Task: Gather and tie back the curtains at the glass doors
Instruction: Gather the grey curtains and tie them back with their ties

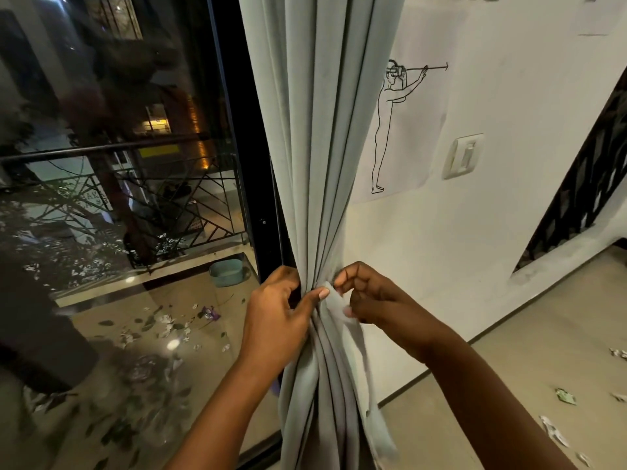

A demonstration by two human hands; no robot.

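A pale grey-green curtain [315, 147] hangs bunched into tight folds at the right edge of the glass door [118, 164]. My left hand [278, 317] grips the gathered folds from the left, thumb pressed across the front. My right hand [369, 300] pinches a strip of matching fabric, the tie-back [334, 298], against the bundle on the right side. A loose end of the strip [380, 432] hangs down the curtain's right edge. Below my hands the curtain flares out again toward the floor.
The black door frame [261, 184] stands just left of the curtain. A white wall with a line drawing [393, 123] and a light switch [463, 156] is on the right. A dark stair railing [583, 184] rises far right. Paper scraps [556, 432] lie on the floor.
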